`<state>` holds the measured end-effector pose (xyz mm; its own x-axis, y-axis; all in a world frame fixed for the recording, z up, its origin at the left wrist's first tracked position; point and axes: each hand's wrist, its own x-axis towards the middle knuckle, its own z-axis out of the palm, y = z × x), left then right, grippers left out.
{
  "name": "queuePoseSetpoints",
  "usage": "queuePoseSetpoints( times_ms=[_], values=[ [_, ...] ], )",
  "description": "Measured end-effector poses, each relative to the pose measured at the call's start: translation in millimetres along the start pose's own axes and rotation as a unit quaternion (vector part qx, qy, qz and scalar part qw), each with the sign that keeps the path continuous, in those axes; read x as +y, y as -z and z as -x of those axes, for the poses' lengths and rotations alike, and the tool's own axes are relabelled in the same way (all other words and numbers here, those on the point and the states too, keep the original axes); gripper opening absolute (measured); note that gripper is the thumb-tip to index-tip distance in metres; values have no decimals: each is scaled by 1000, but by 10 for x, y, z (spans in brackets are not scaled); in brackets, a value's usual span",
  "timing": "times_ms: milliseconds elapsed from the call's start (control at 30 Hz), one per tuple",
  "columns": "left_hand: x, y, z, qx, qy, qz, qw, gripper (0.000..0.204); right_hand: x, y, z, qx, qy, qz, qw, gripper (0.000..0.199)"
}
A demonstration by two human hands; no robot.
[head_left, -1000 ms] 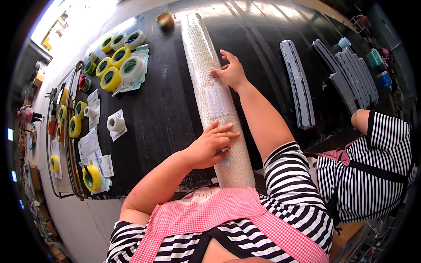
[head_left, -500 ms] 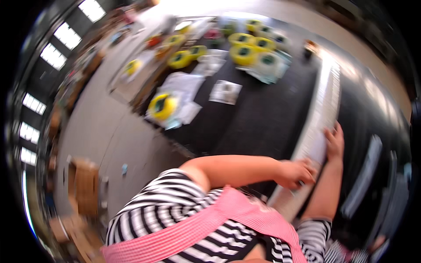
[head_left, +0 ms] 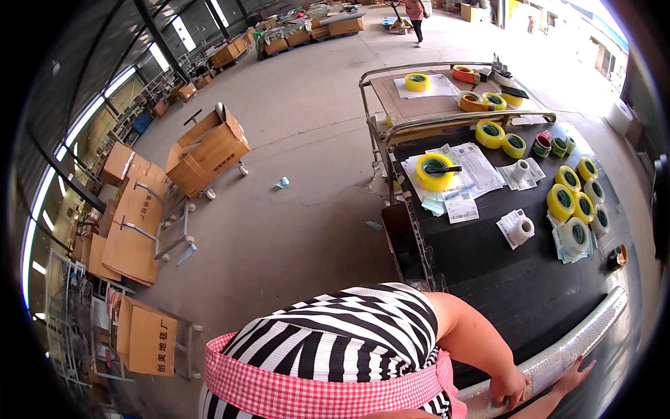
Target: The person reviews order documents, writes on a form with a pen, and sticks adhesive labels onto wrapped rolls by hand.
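A long roll in shiny, silvery-clear wrapping (head_left: pixel 593 327) lies along the right side of the black table. My left hand (head_left: pixel 509 388) rests against the near part of this roll. Its fingers are curled together, and a small dark bit shows beneath them, too hidden to name. Further along the roll lies my right hand (head_left: pixel 575 376), palm toward the wrapping, with fingers stretched out and apart. A pale flat patch shows on the roll between the hands. The roll's near end is hidden by my arms and body.
The black table (head_left: pixel 481 269) carries several yellow tape rolls (head_left: pixel 560 202), papers (head_left: pixel 481 167) and a small white roll (head_left: pixel 522 229). A metal-railed cart (head_left: pixel 391 91) adjoins its far end. Cardboard boxes on trolleys (head_left: pixel 209 150) stand left; a person (head_left: pixel 414 14) is far off.
The view has swung to the left, so table, roll and hands now sit lower and further right. Both hands stay at the roll, the left one curled, the right one spread.
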<state>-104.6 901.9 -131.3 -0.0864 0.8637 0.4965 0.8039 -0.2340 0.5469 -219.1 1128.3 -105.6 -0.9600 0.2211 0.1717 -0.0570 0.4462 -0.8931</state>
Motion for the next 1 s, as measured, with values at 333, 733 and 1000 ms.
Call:
queuePoseSetpoints(
  times_ms=[333, 733, 1000],
  values=[
    [41, 12, -44, -11, 21, 34, 999, 35, -77, -122, 1046, -102, 159, 363, 912, 75],
    [121, 37, -20, 51, 6, 30, 998, 30, -172, -190, 769, -103, 130, 366, 916, 75],
    [513, 296, 42, 20, 72, 71, 995, 37, -432, -257, 166, -82, 59, 422, 901, 74]
  ],
)
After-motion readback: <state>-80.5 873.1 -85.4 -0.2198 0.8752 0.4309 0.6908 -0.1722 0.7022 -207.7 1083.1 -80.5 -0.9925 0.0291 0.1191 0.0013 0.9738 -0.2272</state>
